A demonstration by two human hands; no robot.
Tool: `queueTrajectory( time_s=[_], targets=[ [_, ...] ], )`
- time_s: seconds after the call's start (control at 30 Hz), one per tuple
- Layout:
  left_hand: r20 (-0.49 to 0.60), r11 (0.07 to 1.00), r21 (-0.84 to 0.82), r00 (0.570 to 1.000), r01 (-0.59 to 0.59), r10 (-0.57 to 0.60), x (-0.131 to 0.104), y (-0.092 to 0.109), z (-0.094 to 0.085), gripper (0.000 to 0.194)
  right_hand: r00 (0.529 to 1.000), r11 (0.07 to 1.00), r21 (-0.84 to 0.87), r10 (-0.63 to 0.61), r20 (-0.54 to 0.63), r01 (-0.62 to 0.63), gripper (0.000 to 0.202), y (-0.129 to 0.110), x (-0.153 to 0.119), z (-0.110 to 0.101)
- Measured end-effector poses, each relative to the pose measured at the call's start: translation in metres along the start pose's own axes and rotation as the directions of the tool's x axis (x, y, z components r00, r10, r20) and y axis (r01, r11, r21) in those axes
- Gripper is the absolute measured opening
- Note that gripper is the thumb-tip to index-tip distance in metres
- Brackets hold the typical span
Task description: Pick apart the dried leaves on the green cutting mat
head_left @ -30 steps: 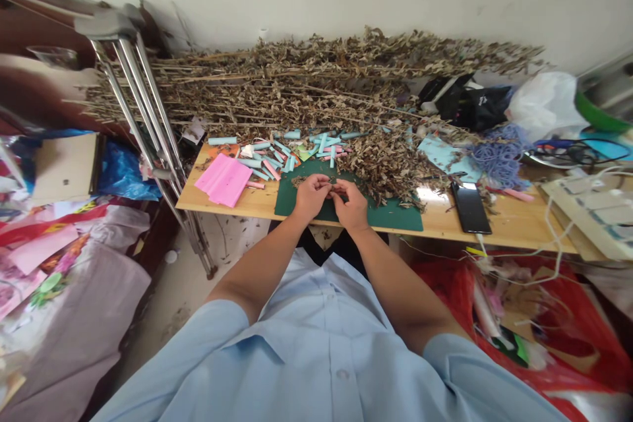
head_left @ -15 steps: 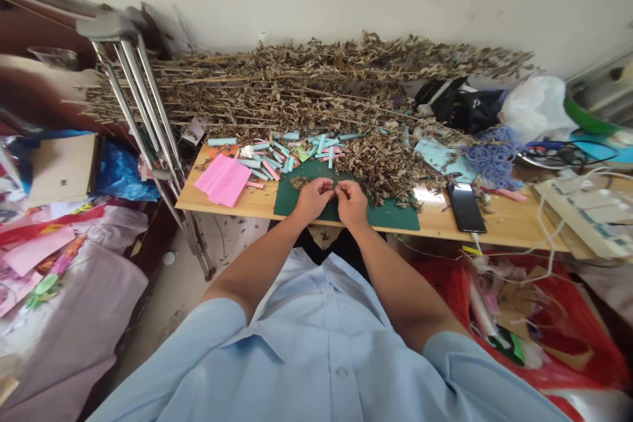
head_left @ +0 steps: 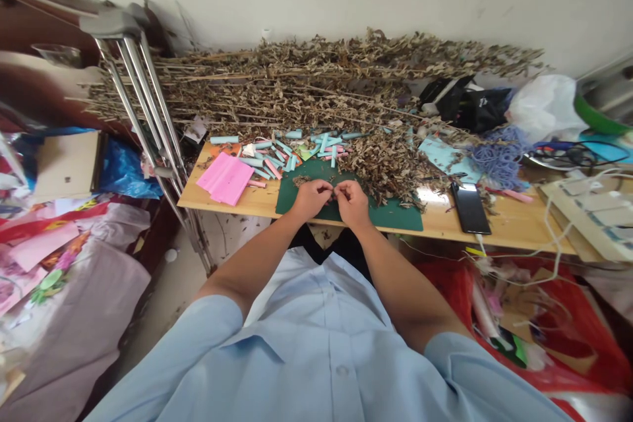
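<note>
Over the green cutting mat (head_left: 395,214), my left hand (head_left: 314,198) and my right hand (head_left: 352,201) meet with their fingertips nearly touching. Both are closed in a pinch on small dark brown bits that look like dried leaf, largely hidden by the fingers. Just beyond my left hand lies a small heap of crumbled leaf (head_left: 301,180). A bigger pile of dried leaves (head_left: 383,168) covers the mat's far right part. Rolled blue and pink paper tubes (head_left: 284,151) are scattered behind the mat, and pink paper sheets (head_left: 225,178) lie to its left.
Long bundles of dried stalks (head_left: 297,89) line the wall. A phone (head_left: 469,208) with a cable lies on the right of the wooden table (head_left: 519,227), near a power strip (head_left: 593,211) and purple string (head_left: 502,155). Metal crutches (head_left: 143,99) lean at the left end.
My fingertips have shifted slightly against each other, staying pinched together over the mat. The view has moved a little; the things on the table look unchanged.
</note>
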State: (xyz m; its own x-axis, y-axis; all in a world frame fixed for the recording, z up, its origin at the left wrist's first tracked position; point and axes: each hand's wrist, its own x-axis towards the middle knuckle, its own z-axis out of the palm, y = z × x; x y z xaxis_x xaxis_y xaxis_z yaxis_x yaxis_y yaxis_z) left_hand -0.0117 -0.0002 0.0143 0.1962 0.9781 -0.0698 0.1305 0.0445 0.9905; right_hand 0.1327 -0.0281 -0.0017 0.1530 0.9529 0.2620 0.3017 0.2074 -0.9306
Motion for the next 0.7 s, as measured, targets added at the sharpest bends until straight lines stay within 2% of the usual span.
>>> queueTrajectory(
  time_s=[0.1,0.2,0.43,0.7],
  targets=[
    [-0.02,0.981,-0.186,0.998,0.051,-0.055,0.0025,0.002,0.0002,0.007,0.997,0.996,0.063,0.065,-0.044,-0.062,0.015,-0.0033,0.0021,-0.0002],
    [-0.026,0.952,-0.295,0.995,0.08,-0.091,0.005,0.0015,-0.0006,0.014,0.99,0.986,0.128,0.117,-0.077,-0.107,0.016,-0.0069,0.0038,-0.0005],
    [0.022,0.968,-0.241,0.997,0.075,-0.072,0.0069,-0.0015,0.0016,0.009,0.995,0.995,0.068,0.072,-0.062,-0.068,0.018,-0.0035,0.002,-0.001],
    [0.012,0.968,-0.247,0.999,0.053,-0.052,0.0042,0.0001,0.0005,0.012,0.998,1.0,-0.012,-0.003,-0.06,0.002,0.018,-0.0019,-0.0005,0.0015]
  ],
)
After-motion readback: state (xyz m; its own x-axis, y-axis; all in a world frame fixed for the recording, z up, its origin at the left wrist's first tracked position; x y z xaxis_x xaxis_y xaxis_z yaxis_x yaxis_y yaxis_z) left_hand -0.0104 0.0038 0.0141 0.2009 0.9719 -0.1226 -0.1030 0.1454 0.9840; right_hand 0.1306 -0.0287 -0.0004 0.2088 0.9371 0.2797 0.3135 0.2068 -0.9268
